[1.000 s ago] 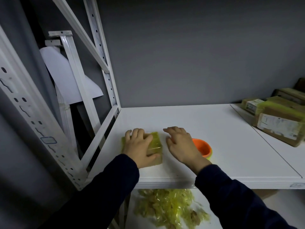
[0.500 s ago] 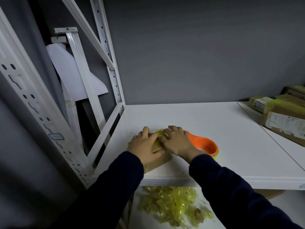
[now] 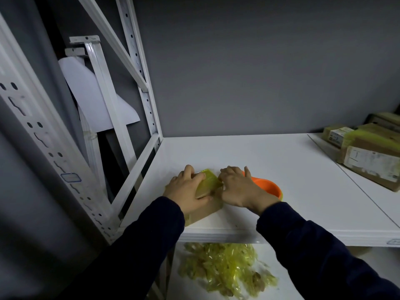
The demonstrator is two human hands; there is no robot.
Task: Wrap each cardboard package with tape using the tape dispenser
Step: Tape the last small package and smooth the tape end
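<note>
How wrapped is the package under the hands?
Partly wrapped: yellow tape covers the top, but the package is bare cardboard on its near side.

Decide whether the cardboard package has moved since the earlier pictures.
Yes. The cardboard package has turned, its near corner now closer to the shelf edge.

white shelf (image 3: 270, 161) | rack upright (image 3: 138, 68) | crumpled yellow scraps (image 3: 225, 267) below | grey wall (image 3: 259, 61) behind
</note>
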